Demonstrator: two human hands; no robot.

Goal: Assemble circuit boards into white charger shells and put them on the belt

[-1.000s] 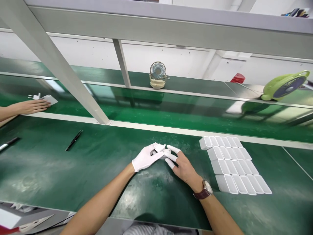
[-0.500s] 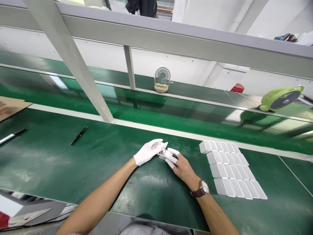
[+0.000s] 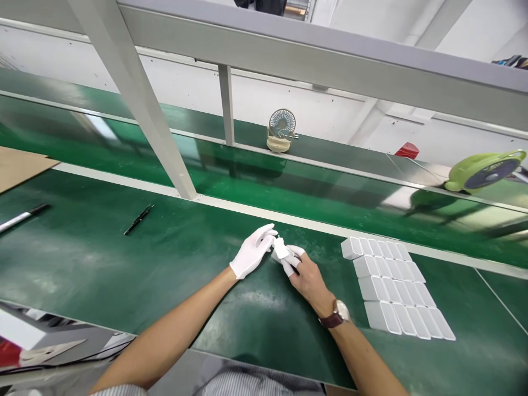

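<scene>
Both hands pinch one small white plug (image 3: 281, 248): gloved left hand (image 3: 252, 257) steadies, right hand (image 3: 303, 273) grips; best kept low over the green surface (image 3: 124, 264).

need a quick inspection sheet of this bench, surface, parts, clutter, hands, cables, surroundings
surface: green bench mat, scuffed with pale marks
job's things: small white plug part held between both hands; white cases in four rows on the mat to the right
clutter: black tweezers and a marker at left, apart from the hands
grippers: left hand in a white glove, right hand with white fingertip covers and a wristwatch; both pinch the part
cables: dark cables along the near left bench edge
surroundings: green conveyor belt behind, beige desk fan, green fan, grey frame post
</scene>
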